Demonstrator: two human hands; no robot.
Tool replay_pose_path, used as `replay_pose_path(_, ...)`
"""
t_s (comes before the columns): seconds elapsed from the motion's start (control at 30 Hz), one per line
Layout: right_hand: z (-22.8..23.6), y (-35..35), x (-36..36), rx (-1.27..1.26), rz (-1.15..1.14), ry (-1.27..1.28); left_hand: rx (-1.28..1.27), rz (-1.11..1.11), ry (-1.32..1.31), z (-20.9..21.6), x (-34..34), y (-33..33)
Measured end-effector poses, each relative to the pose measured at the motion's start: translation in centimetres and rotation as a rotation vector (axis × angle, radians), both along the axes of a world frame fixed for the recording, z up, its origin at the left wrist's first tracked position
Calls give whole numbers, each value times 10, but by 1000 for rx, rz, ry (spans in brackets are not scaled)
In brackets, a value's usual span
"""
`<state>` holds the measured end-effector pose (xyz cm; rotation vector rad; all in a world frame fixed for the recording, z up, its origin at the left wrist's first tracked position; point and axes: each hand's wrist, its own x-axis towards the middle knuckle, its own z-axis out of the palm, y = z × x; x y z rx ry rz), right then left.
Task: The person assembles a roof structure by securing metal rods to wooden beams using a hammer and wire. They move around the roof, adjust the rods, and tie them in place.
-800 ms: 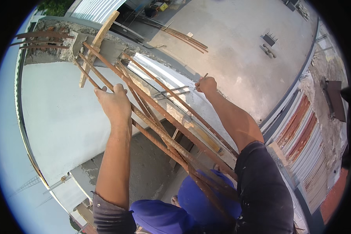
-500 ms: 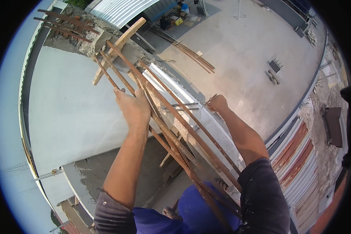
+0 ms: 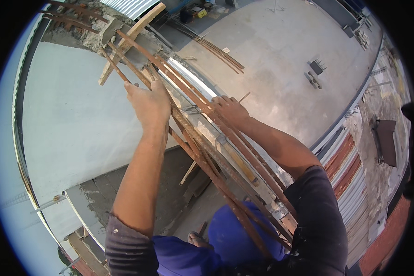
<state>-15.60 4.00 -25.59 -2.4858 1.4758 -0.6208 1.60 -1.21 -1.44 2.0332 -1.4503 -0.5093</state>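
Long rusty rebars [image 3: 195, 145] run in a bundle from the concrete stub at the far left down past my blue-clothed legs. My left hand [image 3: 151, 105] is closed around bars on the bundle's left side. At the bundle's right side, my right hand [image 3: 231, 110] is closed, its fingers against the outer bars. A thin rusty rod [image 3: 244, 97] sticks out beyond that hand; its grip on it is partly hidden. Thin bent steel [image 3: 189, 109] crosses between the bars, left of the right hand. A wooden batten [image 3: 132, 42] lies across near the bars' far ends.
A pale wall [image 3: 69, 124] stands on the left. White-edged ledge [image 3: 193, 78] runs beneath the bars. Lower down to the right is a concrete floor [image 3: 276, 60], with more rebars [image 3: 218, 53] lying on it. Rusty corrugated sheets [image 3: 349, 170] are at the right.
My right hand has moved left and up, from out beyond the ledge to against the outer bars. The thin bent steel has shifted left between the bars. My left hand keeps its grip.
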Motion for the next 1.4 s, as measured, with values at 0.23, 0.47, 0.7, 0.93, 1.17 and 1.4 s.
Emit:
replay_pose_path(0.23, -18, -30, 30, 438, -129, 21, 38, 16, 9, -1, 0, -2)
replay_pose_path(0.47, -14, -18, 27, 108, 44, 92, 35, 28, 18, -4, 3, -6)
replay_pose_path(0.7, 29, 12, 25, 721, -125, -296, -36, 4, -26, -14, 8, -11)
replay_pose_path(0.93, 10, 68, -41, 602, -230, -136, -35, 8, 49, -14, 8, -8)
replay_pose_path(1.17, 19, 76, -53, 398, -528, -310, -2, 20, 9, -9, 5, -8)
replay_pose_path(1.4, 30, 54, -66, 577, -390, -34, -44, 30, -80, -14, 8, -12)
